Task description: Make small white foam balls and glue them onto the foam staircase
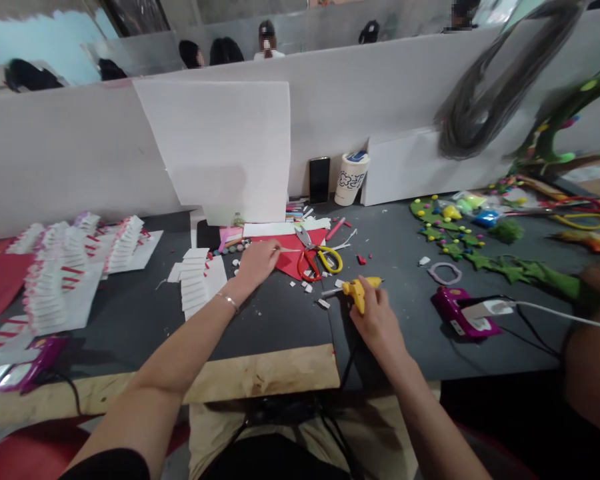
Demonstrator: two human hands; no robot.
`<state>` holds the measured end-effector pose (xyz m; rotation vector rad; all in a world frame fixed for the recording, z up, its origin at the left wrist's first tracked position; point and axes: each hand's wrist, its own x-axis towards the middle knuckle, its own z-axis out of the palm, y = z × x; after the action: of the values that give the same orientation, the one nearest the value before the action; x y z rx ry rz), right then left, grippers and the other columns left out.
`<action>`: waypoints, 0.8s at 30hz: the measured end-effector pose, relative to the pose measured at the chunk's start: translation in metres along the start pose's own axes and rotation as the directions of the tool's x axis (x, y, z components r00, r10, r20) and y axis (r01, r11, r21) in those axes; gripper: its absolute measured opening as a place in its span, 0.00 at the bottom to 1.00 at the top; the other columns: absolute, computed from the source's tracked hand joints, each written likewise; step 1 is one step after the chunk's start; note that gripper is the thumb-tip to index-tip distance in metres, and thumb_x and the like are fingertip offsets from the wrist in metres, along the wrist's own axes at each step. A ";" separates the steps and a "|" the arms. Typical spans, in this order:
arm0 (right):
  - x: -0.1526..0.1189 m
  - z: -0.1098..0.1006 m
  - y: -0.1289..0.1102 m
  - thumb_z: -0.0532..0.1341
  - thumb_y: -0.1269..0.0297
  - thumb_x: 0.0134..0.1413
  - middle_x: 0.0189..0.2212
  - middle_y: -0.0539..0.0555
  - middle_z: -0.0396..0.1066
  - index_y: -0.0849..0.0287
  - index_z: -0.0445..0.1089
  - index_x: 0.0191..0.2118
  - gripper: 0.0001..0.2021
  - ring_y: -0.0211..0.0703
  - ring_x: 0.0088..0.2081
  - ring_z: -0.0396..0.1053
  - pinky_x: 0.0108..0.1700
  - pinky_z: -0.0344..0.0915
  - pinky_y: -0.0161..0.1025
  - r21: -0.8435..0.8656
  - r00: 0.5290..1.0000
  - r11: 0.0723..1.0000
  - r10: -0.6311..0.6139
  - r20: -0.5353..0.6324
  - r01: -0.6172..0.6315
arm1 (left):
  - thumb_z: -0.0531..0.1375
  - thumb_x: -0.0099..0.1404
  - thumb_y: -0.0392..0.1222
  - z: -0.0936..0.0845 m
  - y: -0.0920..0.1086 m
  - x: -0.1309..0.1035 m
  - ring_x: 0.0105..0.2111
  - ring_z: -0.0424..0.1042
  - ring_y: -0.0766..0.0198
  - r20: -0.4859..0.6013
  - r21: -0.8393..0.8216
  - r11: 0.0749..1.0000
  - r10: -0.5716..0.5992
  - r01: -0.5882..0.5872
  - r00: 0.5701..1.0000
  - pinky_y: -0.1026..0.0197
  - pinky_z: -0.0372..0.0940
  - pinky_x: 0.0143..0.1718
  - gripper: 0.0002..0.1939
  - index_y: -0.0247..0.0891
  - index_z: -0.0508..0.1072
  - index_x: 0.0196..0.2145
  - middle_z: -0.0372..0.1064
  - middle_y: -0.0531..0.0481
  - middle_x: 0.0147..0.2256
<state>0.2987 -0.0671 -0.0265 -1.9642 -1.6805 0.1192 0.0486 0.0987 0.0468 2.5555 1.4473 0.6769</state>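
We see the right hand (376, 315) with its grip closed around a yellow glue gun (352, 289), nozzle (332, 292) pointing left over the tabletop (280, 327). To the left of that grip, the left hand (260, 262) bunches its fingers by the red sheet (287, 266); whether they hold anything, we cannot tell. We judge this a gluing step, the next move calling for a steady nozzle. Beyond the right grip, a cup (349, 183) holds something blue (357, 157).
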 end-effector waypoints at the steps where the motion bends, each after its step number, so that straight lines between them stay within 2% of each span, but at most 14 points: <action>1: 0.004 0.000 0.004 0.54 0.67 0.56 0.42 0.60 0.63 0.60 0.54 0.64 0.29 0.49 0.34 0.68 0.35 0.69 0.45 0.020 1.000 1.000 0.020 -0.018 -0.019 | 0.56 0.64 0.37 -0.008 0.001 -0.003 0.36 0.74 0.57 -0.067 -0.115 0.990 -0.093 0.085 0.993 0.56 0.66 0.40 0.04 0.39 0.72 0.35 0.76 0.46 0.34; 2: 0.008 -0.001 0.007 0.54 0.66 0.56 0.42 0.60 0.63 0.59 0.53 0.64 0.29 0.49 0.34 0.68 0.35 0.69 0.46 0.043 0.999 0.998 0.037 -0.039 -0.035 | 0.57 0.63 0.38 -0.017 0.001 -0.006 0.35 0.74 0.58 -0.131 -0.249 0.957 -0.188 0.151 0.973 0.57 0.66 0.39 0.03 0.40 0.71 0.35 0.75 0.48 0.33; 4: 0.015 -0.001 0.012 0.55 0.64 0.56 0.41 0.60 0.62 0.59 0.53 0.64 0.30 0.50 0.35 0.67 0.36 0.69 0.47 0.105 0.994 0.993 0.057 -0.094 -0.047 | 0.60 0.60 0.41 -0.033 0.005 -0.018 0.30 0.73 0.62 -0.169 -0.516 0.824 -0.364 0.233 0.916 0.60 0.67 0.36 0.04 0.39 0.69 0.33 0.73 0.52 0.29; 7: 0.025 -0.002 0.015 0.57 0.63 0.54 0.40 0.58 0.62 0.60 0.54 0.63 0.30 0.49 0.38 0.66 0.39 0.69 0.47 0.238 0.977 0.971 0.075 -0.200 -0.026 | 0.64 0.55 0.45 -0.051 0.014 -0.042 0.25 0.70 0.66 -0.054 -0.829 0.469 -0.609 0.304 0.792 0.63 0.67 0.30 0.11 0.39 0.68 0.32 0.69 0.56 0.25; 9: 0.032 -0.006 0.016 0.58 0.62 0.53 0.39 0.55 0.61 0.60 0.54 0.62 0.30 0.46 0.37 0.65 0.40 0.68 0.45 0.326 0.958 0.945 0.103 -0.267 -0.011 | 0.68 0.49 0.45 -0.057 0.020 -0.059 0.23 0.69 0.68 0.043 -0.895 0.295 -0.689 0.334 0.723 0.65 0.66 0.28 0.16 0.39 0.67 0.31 0.69 0.57 0.24; 11: 0.040 -0.016 0.018 0.59 0.63 0.53 0.37 0.53 0.59 0.58 0.51 0.63 0.32 0.43 0.34 0.63 0.38 0.67 0.43 0.390 0.934 0.921 0.143 -0.327 -0.004 | 0.70 0.46 0.45 -0.061 0.023 -0.076 0.24 0.69 0.68 0.091 -0.915 0.213 -0.719 0.343 0.689 0.66 0.66 0.28 0.18 0.39 0.66 0.29 0.69 0.56 0.25; 12: 0.046 -0.024 0.019 0.59 0.63 0.53 0.36 0.52 0.59 0.57 0.49 0.63 0.32 0.41 0.33 0.63 0.36 0.67 0.42 0.409 0.920 0.912 0.159 -0.359 0.003 | 0.71 0.46 0.46 -0.062 0.025 -0.084 0.25 0.69 0.68 0.105 -0.918 0.198 -0.716 0.345 0.691 0.65 0.67 0.28 0.19 0.39 0.67 0.29 0.69 0.55 0.26; 13: 0.053 -0.033 0.020 0.58 0.64 0.53 0.36 0.52 0.59 0.57 0.47 0.63 0.33 0.41 0.31 0.62 0.34 0.66 0.41 0.419 0.901 0.908 0.172 -0.399 0.012 | 0.71 0.46 0.47 -0.062 0.027 -0.092 0.25 0.69 0.67 0.126 -0.916 0.191 -0.697 0.352 0.706 0.65 0.67 0.28 0.18 0.40 0.67 0.29 0.70 0.55 0.26; 15: 0.070 -0.052 0.019 0.58 0.66 0.53 0.37 0.54 0.59 0.58 0.45 0.64 0.34 0.42 0.31 0.63 0.34 0.65 0.42 0.390 0.862 0.920 0.162 -0.480 0.044 | 0.70 0.49 0.49 -0.060 0.037 -0.106 0.27 0.70 0.65 0.210 -0.905 0.181 -0.596 0.385 0.775 0.63 0.68 0.27 0.16 0.40 0.69 0.30 0.72 0.51 0.29; 17: 0.087 -0.071 0.013 0.58 0.69 0.52 0.38 0.56 0.59 0.59 0.45 0.63 0.34 0.45 0.34 0.64 0.36 0.66 0.43 0.331 0.837 0.939 0.104 -0.537 0.096 | 0.68 0.53 0.50 -0.052 0.056 -0.116 0.31 0.73 0.61 0.335 -0.885 0.177 -0.400 0.431 0.853 0.59 0.69 0.31 0.14 0.41 0.71 0.31 0.75 0.46 0.36; 19: 0.098 -0.086 -0.001 0.56 0.71 0.53 0.41 0.59 0.59 0.60 0.44 0.63 0.33 0.46 0.37 0.65 0.36 0.65 0.44 0.305 0.831 0.940 0.044 -0.554 0.154 | 0.66 0.57 0.47 -0.037 0.085 -0.121 0.43 0.74 0.56 0.422 -0.867 0.224 -0.148 0.445 0.895 0.55 0.70 0.40 0.10 0.40 0.72 0.30 0.71 0.43 0.51; 21: 0.101 -0.097 -0.021 0.55 0.74 0.52 0.41 0.61 0.58 0.65 0.43 0.63 0.33 0.45 0.39 0.65 0.39 0.66 0.44 0.265 0.836 0.940 -0.039 -0.548 0.217 | 0.64 0.60 0.42 -0.017 0.116 -0.122 0.51 0.70 0.55 0.477 -0.847 0.317 0.099 0.427 0.873 0.53 0.66 0.49 0.05 0.39 0.73 0.30 0.68 0.43 0.55; 23: 0.094 -0.107 -0.039 0.54 0.77 0.50 0.45 0.64 0.59 0.67 0.43 0.62 0.33 0.43 0.39 0.64 0.39 0.66 0.43 0.213 0.806 0.942 -0.089 -0.585 0.259 | 0.64 0.60 0.38 0.002 0.140 -0.123 0.53 0.68 0.56 0.481 -0.841 0.404 0.251 0.361 0.840 0.54 0.62 0.54 0.02 0.39 0.74 0.31 0.69 0.44 0.53; 24: 0.088 -0.112 -0.045 0.53 0.78 0.49 0.48 0.66 0.58 0.67 0.43 0.62 0.33 0.43 0.40 0.63 0.38 0.66 0.42 0.187 0.783 0.943 -0.108 -0.613 0.276 | 0.63 0.62 0.37 0.009 0.147 -0.125 0.50 0.69 0.58 0.488 -0.842 0.408 0.296 0.353 0.821 0.55 0.63 0.53 0.01 0.38 0.74 0.32 0.71 0.44 0.48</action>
<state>0.3228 -0.0199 0.1129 -1.4063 -1.3403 -0.3106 0.1127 -0.0831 0.0465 1.5563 0.5669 0.4130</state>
